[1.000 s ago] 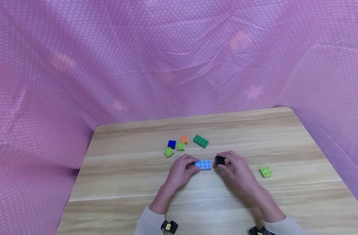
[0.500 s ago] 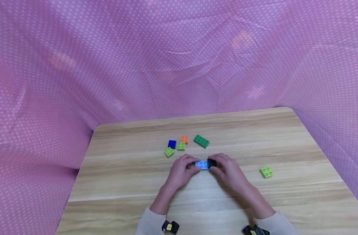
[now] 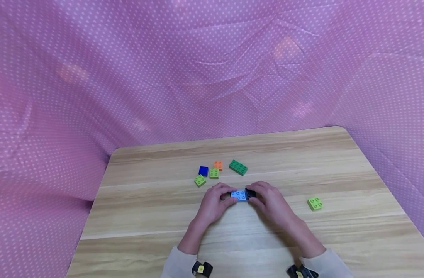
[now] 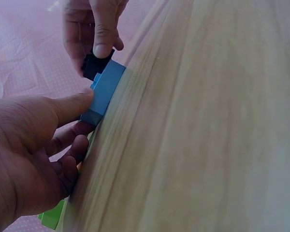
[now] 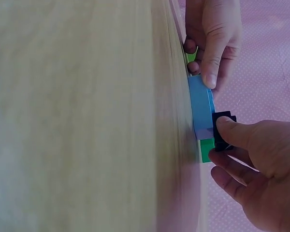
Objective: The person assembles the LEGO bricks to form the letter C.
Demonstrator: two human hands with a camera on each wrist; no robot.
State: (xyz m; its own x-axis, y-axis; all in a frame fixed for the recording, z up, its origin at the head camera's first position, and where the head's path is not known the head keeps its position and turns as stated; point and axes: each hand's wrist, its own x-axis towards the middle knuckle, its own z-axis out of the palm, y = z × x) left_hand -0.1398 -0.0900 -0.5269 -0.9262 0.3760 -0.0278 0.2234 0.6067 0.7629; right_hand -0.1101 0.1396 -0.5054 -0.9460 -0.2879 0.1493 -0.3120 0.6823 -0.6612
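Note:
A light blue building brick (image 3: 238,195) with studs up lies on the wooden table, its left end pinched between the thumb and fingers of my left hand (image 3: 213,203). On the right end of it stands a small black building brick (image 3: 250,194). My right hand (image 3: 270,202) pinches this black brick with thumb and fingers. From the side, in the right wrist view, the black brick (image 5: 223,130) meets the studded face of the blue brick (image 5: 201,107); whether it is fully pressed down I cannot tell.
Beyond my hands lie a green brick (image 3: 238,167), an orange brick (image 3: 218,165), a dark blue brick (image 3: 203,171) and two lime bricks, one square-on (image 3: 214,173) and one turned (image 3: 199,180). Another lime brick (image 3: 314,203) sits right of my right hand. Pink dotted cloth (image 3: 212,77) surrounds the table.
My right hand has moved left with the black brick, from beside the blue brick onto its right end. Over the last half second both hands are nearly still.

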